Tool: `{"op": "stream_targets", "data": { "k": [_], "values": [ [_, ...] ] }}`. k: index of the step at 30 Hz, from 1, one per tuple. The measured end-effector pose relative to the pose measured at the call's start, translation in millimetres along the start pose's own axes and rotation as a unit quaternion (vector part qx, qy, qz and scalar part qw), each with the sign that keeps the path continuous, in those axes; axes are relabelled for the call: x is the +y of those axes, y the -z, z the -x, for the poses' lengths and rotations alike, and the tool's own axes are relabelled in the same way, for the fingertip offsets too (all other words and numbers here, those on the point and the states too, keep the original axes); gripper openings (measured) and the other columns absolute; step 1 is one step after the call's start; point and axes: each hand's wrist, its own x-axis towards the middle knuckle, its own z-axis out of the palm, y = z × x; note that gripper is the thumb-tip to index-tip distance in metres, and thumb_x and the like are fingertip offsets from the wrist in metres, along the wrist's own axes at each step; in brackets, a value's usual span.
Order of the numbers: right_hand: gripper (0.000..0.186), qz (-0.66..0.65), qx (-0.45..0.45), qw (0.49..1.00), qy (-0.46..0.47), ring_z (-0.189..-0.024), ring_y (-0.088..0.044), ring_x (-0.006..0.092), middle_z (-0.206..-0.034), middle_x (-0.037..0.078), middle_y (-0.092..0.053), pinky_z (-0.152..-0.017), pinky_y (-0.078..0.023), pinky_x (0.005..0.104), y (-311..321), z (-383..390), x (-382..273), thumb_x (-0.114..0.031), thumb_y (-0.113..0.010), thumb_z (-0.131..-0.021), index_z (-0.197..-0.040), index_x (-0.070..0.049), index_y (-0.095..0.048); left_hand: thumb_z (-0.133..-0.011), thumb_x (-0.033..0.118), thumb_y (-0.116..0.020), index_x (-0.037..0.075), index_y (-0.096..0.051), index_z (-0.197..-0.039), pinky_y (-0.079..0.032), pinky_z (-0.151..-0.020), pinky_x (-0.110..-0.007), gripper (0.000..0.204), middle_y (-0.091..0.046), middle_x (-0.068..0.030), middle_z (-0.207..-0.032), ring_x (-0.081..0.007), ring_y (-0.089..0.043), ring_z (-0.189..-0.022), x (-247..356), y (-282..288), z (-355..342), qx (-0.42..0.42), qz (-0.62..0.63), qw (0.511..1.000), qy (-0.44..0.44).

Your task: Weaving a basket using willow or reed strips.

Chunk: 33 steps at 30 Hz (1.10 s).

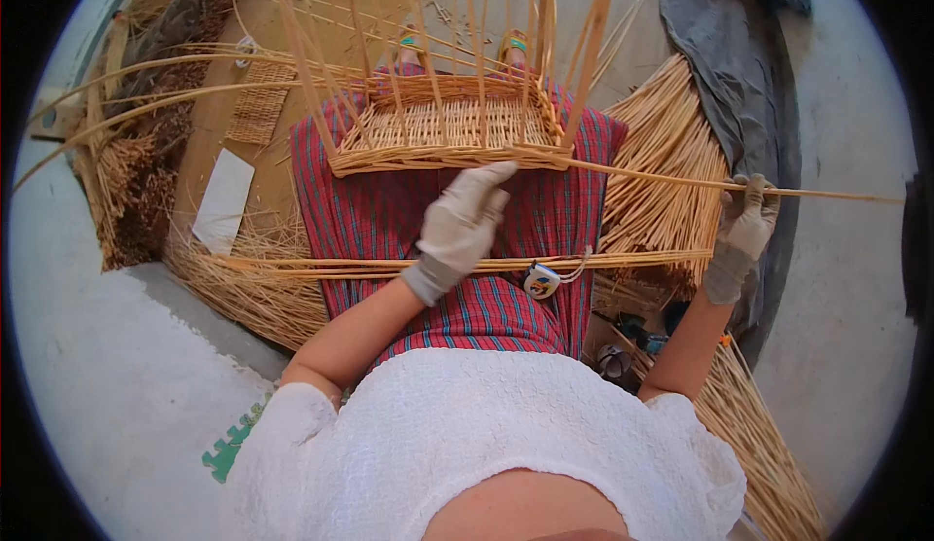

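Note:
A partly woven wicker basket (443, 123) rests across my lap, its upright stakes (484, 50) rising from the base. My left hand (459, 225), in a pale glove with a grey cuff, is at the near edge of the weave. Its index finger stretches toward the edge, apart from the thumb, and seems to touch it. A long willow rod (642, 175) runs from that edge out to the right. My right hand (747, 220), gloved too, is closed round this rod well away from the basket.
Several loose rods (370, 269) lie across my thighs, beside a small round tape measure (541, 281). A large bundle of rods (671, 142) lies on the right, next to a grey cloth (735, 64). Left are a white sheet (224, 200), a flat woven panel (261, 103) and brushy bundles (146, 171).

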Motion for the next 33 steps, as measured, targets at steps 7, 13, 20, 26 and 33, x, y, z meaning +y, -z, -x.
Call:
{"op": "stream_targets", "data": {
  "k": [7,13,20,26,33],
  "values": [
    [0.012,0.004,-0.09,0.992,-0.09,-0.083,-0.071,0.0162,-0.092,0.008,-0.071,-0.058,-0.059,0.0238,-10.0,-21.9,39.0,-0.019,-0.063,-0.099,-0.106,-0.011,-0.058,-0.096,0.016,-0.064,0.008,-0.01,-0.159,-0.057,-0.06,-0.034,0.083,-0.059,-0.0214,-0.132,-0.022,-0.068,-0.07,54.6,-19.8,-83.4,0.005,0.179,0.939,0.292],
    [0.008,0.094,-0.141,0.982,-0.084,-0.096,-0.066,0.0145,-0.099,0.005,-0.069,-0.075,-0.053,0.0272,-38.5,-62.1,38.9,-0.013,-0.065,-0.099,-0.103,-0.008,-0.062,-0.097,0.018,-0.065,0.003,-0.054,-0.116,-0.05,-0.041,-0.033,0.027,-0.066,-0.0088,-0.084,-0.0155,-0.061,-0.052,36.3,-14.6,-98.2,-0.056,0.23,0.915,0.326],
    [0.042,0.274,-0.469,0.775,0.323,-0.121,-0.057,0.0224,-0.125,0.014,-0.061,-0.101,-0.046,0.0326,-307.2,-111.6,-11.7,-0.021,-0.064,-0.092,-0.129,-0.002,-0.058,-0.101,0.029,-0.06,0.003,-0.062,-0.101,-0.046,-0.038,-0.03,0.026,-0.056,-0.0027,-0.06,-0.0124,-0.054,-0.043,23.8,-37.0,-88.0,0.068,0.162,0.946,0.273],
    [0.014,-0.084,-0.348,0.933,0.03,-0.083,-0.062,0.0133,-0.082,0.004,-0.059,-0.073,-0.052,0.0296,-233.2,-146.2,51.8,-0.019,-0.062,-0.099,-0.108,-0.008,-0.063,-0.099,0.029,-0.063,0.005,-0.063,-0.098,-0.043,-0.033,-0.03,0.024,-0.057,-0.0028,-0.06,-0.0125,-0.053,-0.04,39.6,-15.1,-101.6,0.061,0.164,0.914,0.366],
    [0.016,-0.079,0.049,0.941,-0.326,-0.059,-0.053,0.0194,-0.069,0.003,-0.054,-0.057,-0.05,0.0346,-65.4,-60.0,198.6,-0.021,-0.054,-0.101,-0.1,-0.007,-0.06,-0.094,0.015,-0.067,0.009,-0.056,-0.128,-0.046,-0.038,-0.031,0.036,-0.064,-0.0077,-0.094,-0.0156,-0.061,-0.053,45.3,-7.7,-101.8,0.035,0.185,0.94,0.286]
  ]
}}
